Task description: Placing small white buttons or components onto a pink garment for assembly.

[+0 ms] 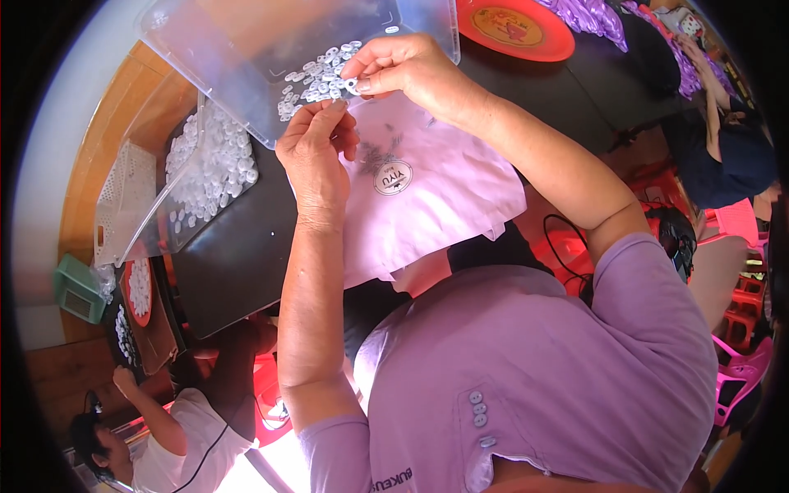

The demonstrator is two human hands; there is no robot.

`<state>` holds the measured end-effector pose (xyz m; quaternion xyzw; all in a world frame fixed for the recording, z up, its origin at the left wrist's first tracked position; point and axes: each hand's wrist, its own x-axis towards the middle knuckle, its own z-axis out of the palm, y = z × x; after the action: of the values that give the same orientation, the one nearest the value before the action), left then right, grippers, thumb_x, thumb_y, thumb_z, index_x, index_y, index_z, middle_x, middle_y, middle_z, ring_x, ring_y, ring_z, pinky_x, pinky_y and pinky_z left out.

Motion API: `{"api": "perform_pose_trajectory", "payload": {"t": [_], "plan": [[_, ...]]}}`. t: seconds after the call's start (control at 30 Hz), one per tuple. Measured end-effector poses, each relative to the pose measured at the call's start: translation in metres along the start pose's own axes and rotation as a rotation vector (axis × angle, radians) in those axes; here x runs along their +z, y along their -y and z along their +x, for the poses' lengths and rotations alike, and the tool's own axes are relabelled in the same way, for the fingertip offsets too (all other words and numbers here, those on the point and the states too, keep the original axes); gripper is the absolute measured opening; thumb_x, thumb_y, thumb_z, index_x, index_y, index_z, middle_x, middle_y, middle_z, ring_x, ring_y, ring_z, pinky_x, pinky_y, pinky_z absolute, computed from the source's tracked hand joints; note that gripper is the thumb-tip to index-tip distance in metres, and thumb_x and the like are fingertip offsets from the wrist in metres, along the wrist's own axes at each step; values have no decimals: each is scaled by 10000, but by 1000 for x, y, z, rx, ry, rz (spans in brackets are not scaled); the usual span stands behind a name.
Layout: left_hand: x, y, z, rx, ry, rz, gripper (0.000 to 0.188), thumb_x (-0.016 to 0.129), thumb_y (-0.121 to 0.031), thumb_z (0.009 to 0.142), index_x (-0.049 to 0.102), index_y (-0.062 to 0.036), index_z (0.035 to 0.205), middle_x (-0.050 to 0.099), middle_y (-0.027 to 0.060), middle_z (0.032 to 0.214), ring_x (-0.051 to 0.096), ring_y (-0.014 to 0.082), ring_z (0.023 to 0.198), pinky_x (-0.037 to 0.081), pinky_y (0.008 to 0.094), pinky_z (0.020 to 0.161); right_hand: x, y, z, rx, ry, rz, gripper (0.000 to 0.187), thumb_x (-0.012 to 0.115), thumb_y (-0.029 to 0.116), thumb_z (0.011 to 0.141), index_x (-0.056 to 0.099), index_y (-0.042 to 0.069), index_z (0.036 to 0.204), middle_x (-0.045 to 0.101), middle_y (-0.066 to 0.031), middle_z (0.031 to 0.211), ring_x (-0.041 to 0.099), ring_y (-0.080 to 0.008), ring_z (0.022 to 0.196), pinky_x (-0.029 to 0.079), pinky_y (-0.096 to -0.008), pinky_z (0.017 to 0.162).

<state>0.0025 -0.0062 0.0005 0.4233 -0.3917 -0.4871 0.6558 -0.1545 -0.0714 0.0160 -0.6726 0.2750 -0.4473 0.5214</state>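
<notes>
My right hand [403,70] pinches a small white ring-shaped plastic piece [352,83] at its fingertips, just above a pale pink cloth bag [436,193] with a round printed emblem. My left hand [315,146] grips the top edge of that bag close by, fingers closed on the fabric. Behind both hands lies a clear plastic tray [246,57] holding several of the same white pieces [316,78]. The bag rests on a dark table [238,255].
A second clear tray [209,168] full of white pieces lies to the left, beside a white slotted basket [123,201]. A red round plate [518,29] and purple bags [588,16] sit at the back. Another person [164,435] works at lower left; a person's arm [715,74] is at the right.
</notes>
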Motion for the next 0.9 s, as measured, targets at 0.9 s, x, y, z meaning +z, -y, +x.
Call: {"api": "perform_pose_trajectory", "payload": {"t": [0.9], "plan": [[3, -2, -4, 36, 39, 52, 123, 613, -71, 870, 601, 51, 878, 601, 78, 701, 542, 127, 562, 401, 243, 475, 5, 1, -2, 76, 41, -4, 139, 615, 117, 888, 674, 9, 951, 646, -31, 817, 612, -111, 786, 487, -259, 720]]}}
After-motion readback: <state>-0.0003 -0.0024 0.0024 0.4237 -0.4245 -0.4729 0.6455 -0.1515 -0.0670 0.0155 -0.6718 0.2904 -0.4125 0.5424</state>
